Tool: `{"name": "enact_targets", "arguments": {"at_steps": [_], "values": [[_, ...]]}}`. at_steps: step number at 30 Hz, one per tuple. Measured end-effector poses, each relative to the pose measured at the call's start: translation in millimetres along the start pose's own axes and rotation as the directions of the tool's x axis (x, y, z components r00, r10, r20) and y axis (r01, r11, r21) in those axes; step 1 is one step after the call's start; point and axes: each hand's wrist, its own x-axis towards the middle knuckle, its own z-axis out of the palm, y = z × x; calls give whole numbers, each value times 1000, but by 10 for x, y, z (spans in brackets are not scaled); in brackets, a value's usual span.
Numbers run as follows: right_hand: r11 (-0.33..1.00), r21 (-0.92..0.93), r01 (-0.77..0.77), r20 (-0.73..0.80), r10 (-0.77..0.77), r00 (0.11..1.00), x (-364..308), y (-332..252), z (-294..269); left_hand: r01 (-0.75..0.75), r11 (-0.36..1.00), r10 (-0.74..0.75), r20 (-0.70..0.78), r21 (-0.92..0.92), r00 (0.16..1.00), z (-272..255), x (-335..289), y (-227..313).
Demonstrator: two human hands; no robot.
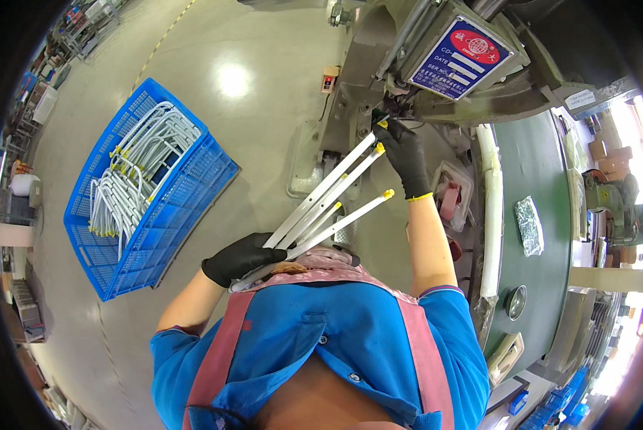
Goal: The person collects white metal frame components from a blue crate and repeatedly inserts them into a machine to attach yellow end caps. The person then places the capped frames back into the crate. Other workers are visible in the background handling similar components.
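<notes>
My left hand point(244, 259), in a black glove, closes round the lower ends of several white metal tubes point(323, 189) in front of my waist. They fan out up and to the right, with yellow caps point(388, 193) on their far ends. My right hand point(405, 159), also gloved in black, closes on the far end of the longest tube, right by the working point of a grey machine point(368, 43). A yellow cap shows at those fingers; the fingertips are partly hidden against the dark metal.
On the left a blue plastic crate point(199, 204) holds many bent white tubes point(124, 197) with yellow ends. At the right stands a green-topped bench point(540, 158) with a plastic-wrapped packet point(528, 226) and a round metal dish point(515, 302). A bin point(454, 190) with reddish pieces sits beneath the machine.
</notes>
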Motion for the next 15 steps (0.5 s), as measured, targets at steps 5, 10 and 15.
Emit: {"name": "enact_targets", "arguments": {"at_steps": [5,10,15], "values": [[999,53,5,-68,-2,998,-59,22,76,-9,992,7,13,124,1000,-107,-12,46],[999,45,-5,-106,10,994,-45,72,115,60,998,-61,53,17,997,-200,4,-36],[991,54,-125,2,125,992,-77,-15,63,100,992,-92,104,-79,990,-237,63,-184]]}}
